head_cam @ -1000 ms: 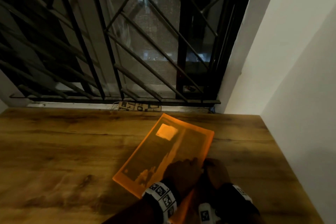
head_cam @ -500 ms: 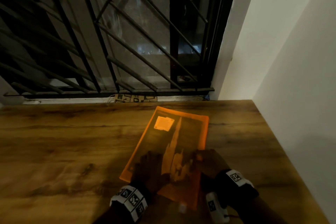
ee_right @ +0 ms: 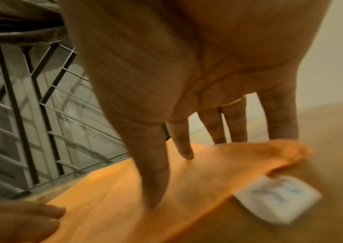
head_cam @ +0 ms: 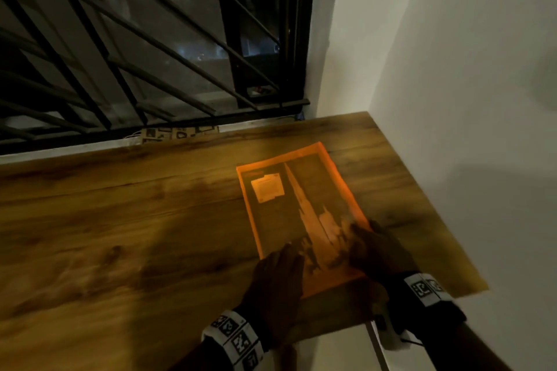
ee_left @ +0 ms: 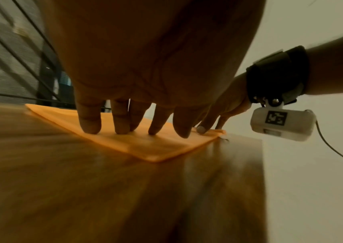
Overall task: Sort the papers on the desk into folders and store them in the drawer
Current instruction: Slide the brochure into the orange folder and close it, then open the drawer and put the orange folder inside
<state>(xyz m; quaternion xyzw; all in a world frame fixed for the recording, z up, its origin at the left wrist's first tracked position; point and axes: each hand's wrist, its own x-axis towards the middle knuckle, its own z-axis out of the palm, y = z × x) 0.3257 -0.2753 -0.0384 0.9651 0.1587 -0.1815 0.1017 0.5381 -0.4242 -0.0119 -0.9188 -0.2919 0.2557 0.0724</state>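
Orange translucent folder point(head_cam: 297, 211) lay flat on the wooden desk point(head_cam: 120, 235), towards the right end near the wall corner, its near short edge close to the desk's front edge. Papers showed dimly through the cover, along with a pale label point(head_cam: 267, 188) near the far left corner. The left hand point(head_cam: 278, 277) was spread, with straight fingertips point(ee_left: 89, 126) pressing down on the folder's near left part. The right hand point(head_cam: 376, 250) was likewise spread, fingers extended and tips bearing on the near right edge; neither hand gripped anything. In the right wrist view a small white card or slip point(ee_right: 276, 200) protruded from under the folder's edge; its writing was too blurred to read. The step in hand was judged to be squaring the filled folder before lifting it for storage. To do it well, pressure should remain light and even so that the slick cover does not skid on the wood, and the loose slip should be tucked inside before any lift, since it could drop out. Sliding the near edge just past the desk front would allow a thumb underneath for a firm pinch. No drawer was visible in any view, so its position could not be confirmed.
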